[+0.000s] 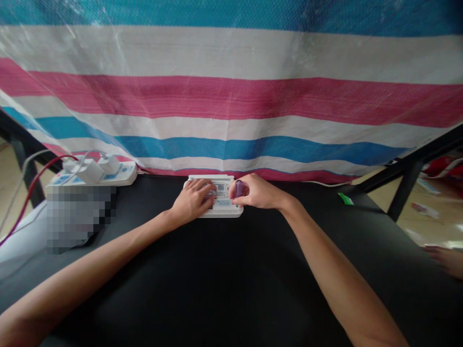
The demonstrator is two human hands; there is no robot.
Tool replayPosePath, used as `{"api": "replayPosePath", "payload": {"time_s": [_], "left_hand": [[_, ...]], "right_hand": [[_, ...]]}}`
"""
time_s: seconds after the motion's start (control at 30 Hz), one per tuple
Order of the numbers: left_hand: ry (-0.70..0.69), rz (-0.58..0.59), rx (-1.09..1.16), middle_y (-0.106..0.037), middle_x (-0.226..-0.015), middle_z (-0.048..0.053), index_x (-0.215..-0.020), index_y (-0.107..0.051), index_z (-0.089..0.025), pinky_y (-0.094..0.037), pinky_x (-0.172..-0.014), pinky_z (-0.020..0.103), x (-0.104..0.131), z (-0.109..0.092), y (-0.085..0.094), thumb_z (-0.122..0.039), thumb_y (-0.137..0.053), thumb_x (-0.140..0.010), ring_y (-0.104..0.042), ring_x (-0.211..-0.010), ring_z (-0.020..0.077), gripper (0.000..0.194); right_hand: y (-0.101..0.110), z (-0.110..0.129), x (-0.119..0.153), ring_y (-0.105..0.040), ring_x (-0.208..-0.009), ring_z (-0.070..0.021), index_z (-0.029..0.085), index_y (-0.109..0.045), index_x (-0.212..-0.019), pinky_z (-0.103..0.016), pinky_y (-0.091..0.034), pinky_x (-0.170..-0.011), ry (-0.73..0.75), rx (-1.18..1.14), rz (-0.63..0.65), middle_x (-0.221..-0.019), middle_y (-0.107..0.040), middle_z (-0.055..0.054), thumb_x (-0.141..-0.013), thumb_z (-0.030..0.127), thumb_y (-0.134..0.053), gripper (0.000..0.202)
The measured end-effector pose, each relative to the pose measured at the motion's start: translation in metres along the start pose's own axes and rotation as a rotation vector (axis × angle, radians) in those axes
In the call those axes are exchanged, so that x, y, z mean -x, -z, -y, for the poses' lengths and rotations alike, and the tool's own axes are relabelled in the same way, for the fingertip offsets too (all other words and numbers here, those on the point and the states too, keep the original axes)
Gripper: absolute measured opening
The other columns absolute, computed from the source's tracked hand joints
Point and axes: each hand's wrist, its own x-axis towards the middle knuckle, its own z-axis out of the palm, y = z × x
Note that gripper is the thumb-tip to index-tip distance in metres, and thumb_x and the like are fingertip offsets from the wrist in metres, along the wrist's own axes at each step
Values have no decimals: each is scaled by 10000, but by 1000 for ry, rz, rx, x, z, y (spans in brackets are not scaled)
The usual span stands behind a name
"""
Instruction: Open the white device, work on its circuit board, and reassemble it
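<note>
Purple handle (238,188), white device (226,212)

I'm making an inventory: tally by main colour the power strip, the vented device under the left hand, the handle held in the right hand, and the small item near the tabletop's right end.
White: 2 (power strip, vented device)
Purple: 1 (handle)
Green: 1 (small item)
Total: 4

Bare, slim and smooth in outline, the left forearm (115,255) at near left and right forearm (328,262) at near right taper toward a bare left grip (191,199) and right grip (261,191).
</note>
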Motion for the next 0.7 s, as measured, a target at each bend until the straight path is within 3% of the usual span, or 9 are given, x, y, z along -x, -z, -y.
{"api": "replayPosePath", "payload": {"time_s": [0.1, 0.23, 0.33, 0.43, 0.57, 0.7], "left_hand": [[-31, 8, -6, -633, -1267, 108, -1177, -632, -204, -451, -965, 462, 0, 1, 0, -331, -484, -978, -594, -1141, 286, 279], [-46, 14, -8, -636, -1265, 114, -1178, -632, -190, -458, -954, 457, -1, 2, 1, -339, -467, -990, -596, -1145, 289, 291], [-37, 8, -1, -641, -1257, 117, -1176, -639, -190, -459, -960, 465, -1, 1, 1, -340, -473, -986, -601, -1141, 290, 294], [-38, 7, 0, -641, -1253, 117, -1168, -640, -191, -459, -964, 469, -2, 0, 1, -341, -479, -985, -603, -1139, 288, 286], [-46, -2, -12, -641, -1251, 112, -1164, -630, -196, -460, -959, 466, -2, 0, 1, -330, -483, -986, -603, -1136, 282, 267], [-50, 4, -24, -639, -1262, 111, -1166, -619, -193, -459, -955, 458, -1, 0, 1, -337, -476, -994, -603, -1133, 282, 265]], "right_hand": [[0, 4, 0, -652, -622, -158, 134, -722, -744, -234, -458, -608, -60, 21, 15, -635, -702, -18, -737, 155, -714, 23], [1, 5, 0, -658, -652, -172, 133, -722, -702, -245, -439, -609, -41, 133, -17, -659, -717, -34, -729, 231, -777, 115], [5, 9, 5, -657, -702, -159, 151, -728, -810, -242, -445, -659, 34, 178, -82, -777, -741, -30, -752, 207, -747, 83], [9, 14, 11, -660, -722, -147, 180, -709, -946, -231, -442, -676, 71, 200, -93, -835, -743, -14, -744, 110, -698, 214], [8, 17, 13, -617, -560, -129, 179, -675, -793, -237, -401, -583, -37, 300, -82, -674, -695, -5, -809, 140, -652, 48], [7, 14, 11, -630, -609, -166, 181, -637, -671, -266, -385, -594, -111, 463, -176, -635, -680, -42, -886, 293, -649, 242]]}}
